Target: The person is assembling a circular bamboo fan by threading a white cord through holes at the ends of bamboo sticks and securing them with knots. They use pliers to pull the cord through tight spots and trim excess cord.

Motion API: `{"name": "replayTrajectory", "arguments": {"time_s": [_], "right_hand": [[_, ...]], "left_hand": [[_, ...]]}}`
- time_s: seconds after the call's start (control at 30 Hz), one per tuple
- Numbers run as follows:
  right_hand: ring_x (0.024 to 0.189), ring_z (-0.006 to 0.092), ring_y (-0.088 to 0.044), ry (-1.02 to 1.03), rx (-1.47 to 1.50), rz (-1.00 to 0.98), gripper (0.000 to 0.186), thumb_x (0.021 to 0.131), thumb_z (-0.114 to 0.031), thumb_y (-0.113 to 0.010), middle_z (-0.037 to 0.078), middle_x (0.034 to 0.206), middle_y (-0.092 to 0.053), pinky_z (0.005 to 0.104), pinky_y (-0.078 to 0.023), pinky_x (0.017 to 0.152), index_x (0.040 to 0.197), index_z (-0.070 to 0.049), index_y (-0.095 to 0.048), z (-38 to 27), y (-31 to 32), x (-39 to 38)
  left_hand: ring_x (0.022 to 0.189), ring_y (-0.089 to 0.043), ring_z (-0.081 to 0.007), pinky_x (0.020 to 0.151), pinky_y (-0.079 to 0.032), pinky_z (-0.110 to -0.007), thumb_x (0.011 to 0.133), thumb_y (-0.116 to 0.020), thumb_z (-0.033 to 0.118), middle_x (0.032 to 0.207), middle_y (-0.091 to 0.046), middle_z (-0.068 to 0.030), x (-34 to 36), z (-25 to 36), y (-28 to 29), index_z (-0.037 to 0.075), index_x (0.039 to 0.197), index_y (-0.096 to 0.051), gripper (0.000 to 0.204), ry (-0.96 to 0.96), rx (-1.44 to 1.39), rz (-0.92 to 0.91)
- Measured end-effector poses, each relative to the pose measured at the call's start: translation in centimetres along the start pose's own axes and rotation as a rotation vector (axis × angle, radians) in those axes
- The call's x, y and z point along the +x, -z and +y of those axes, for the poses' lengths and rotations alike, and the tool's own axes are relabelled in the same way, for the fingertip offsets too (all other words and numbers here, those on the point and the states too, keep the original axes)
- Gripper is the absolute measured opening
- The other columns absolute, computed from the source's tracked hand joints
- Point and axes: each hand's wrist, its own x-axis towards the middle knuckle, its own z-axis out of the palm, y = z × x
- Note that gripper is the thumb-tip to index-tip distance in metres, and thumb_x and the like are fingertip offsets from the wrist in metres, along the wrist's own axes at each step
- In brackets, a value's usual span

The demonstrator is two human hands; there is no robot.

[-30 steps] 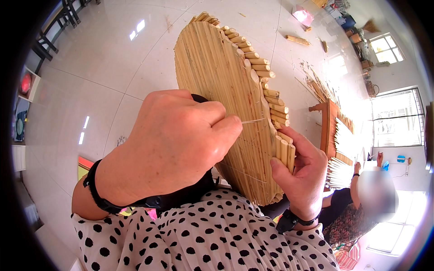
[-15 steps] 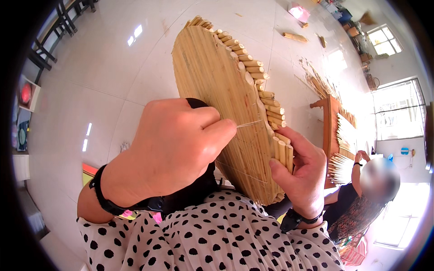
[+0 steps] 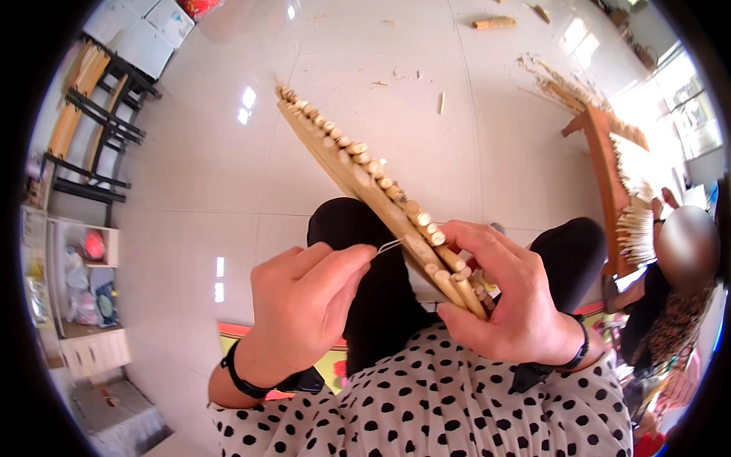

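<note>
A long panel of pale straw-coloured stalks (image 3: 335, 164) slants from upper left down to my right hand, seen nearly edge-on. Short cut stalk pieces (image 3: 358, 151) line its upper edge, their round ends showing. My right hand (image 3: 506, 297) grips the panel's near end, thumb below and fingers behind, round a few short stalks (image 3: 461, 286). My left hand (image 3: 308, 305) pinches a thin pale thread (image 3: 391, 245) between thumb and forefinger. From there the thread runs taut to the panel's edge, near my right fingers.
My dark-clothed knees (image 3: 575, 247) lie beneath the panel. At right, a person (image 3: 659, 312) sits by a reddish wooden bench (image 3: 605, 183) holding rows of stalks. Stalk scraps (image 3: 495, 23) are scattered over the shiny tiled floor. Black-legged benches (image 3: 95, 114) and a shelf (image 3: 84, 282) stand at left.
The panel has turned from showing its broad face to nearly edge-on. My left hand has moved lower and right, still pinching the thread; my right hand still grips the near end.
</note>
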Motion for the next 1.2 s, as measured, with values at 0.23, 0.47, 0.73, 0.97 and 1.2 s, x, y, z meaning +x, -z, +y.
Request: {"name": "replayTrajectory", "arguments": {"time_s": [0.23, 0.47, 0.73, 0.97, 1.2], "right_hand": [[0.108, 0.0354, -0.062, 0.130, 0.203, -0.206, 0.080, 0.067, -0.025, -0.085, 0.026, 0.126, -0.053, 0.0394, -0.052, 0.092, 0.132, 0.007, -0.050, 2.3, 0.1, 0.2], [0.106, 0.0319, -0.058, 0.174, 0.343, -0.195, 0.088, 0.067, -0.034, -0.086, 0.023, 0.123, -0.049, 0.0363, -0.050, 0.091, 0.134, 0.009, -0.050, 3.8, -1.7, 0.7], [0.104, 0.0308, -0.056, 0.176, 0.404, -0.200, 0.091, 0.067, -0.039, -0.084, 0.022, 0.122, -0.047, 0.0361, -0.049, 0.090, 0.135, 0.011, -0.048, 4.5, -2.0, 0.8], [0.105, 0.0304, -0.054, 0.182, 0.440, -0.220, 0.097, 0.068, -0.040, -0.085, 0.023, 0.124, -0.044, 0.0354, -0.048, 0.091, 0.140, 0.009, -0.043, 4.7, -2.2, 0.8], [0.104, 0.0298, -0.053, 0.174, 0.476, -0.258, 0.098, 0.067, -0.037, -0.085, 0.021, 0.123, -0.043, 0.0353, -0.047, 0.092, 0.142, 0.008, -0.042, 4.7, -2.3, 1.0]], "left_hand": [[0.045, -0.048, -0.0181, 0.045, -0.036, -0.029, 0.075, -0.070, -0.006, 0.058, -0.056, -0.0031, -0.6, 0.9, 2.4, 0.004, 0.095, -0.069, 0.022, 0.092, 0.079, -0.169], [0.047, -0.052, -0.0180, 0.046, -0.038, -0.028, 0.075, -0.072, -0.008, 0.058, -0.057, -0.0054, -1.5, 0.9, 3.2, 0.002, 0.093, -0.069, 0.021, 0.220, 0.091, -0.213], [0.049, -0.054, -0.0177, 0.046, -0.040, -0.027, 0.076, -0.071, -0.007, 0.060, -0.059, -0.0053, -1.3, 1.0, 3.4, 0.001, 0.092, -0.069, 0.019, 0.225, 0.072, -0.221], [0.049, -0.054, -0.0194, 0.049, -0.042, -0.029, 0.074, -0.070, -0.008, 0.061, -0.060, -0.0049, -1.2, 0.4, 3.3, 0.002, 0.093, -0.067, 0.022, 0.179, 0.019, -0.226], [0.050, -0.056, -0.0208, 0.050, -0.043, -0.030, 0.075, -0.070, -0.008, 0.061, -0.061, -0.0052, -1.0, 0.4, 3.8, 0.001, 0.095, -0.066, 0.022, 0.110, 0.043, -0.273]]}}
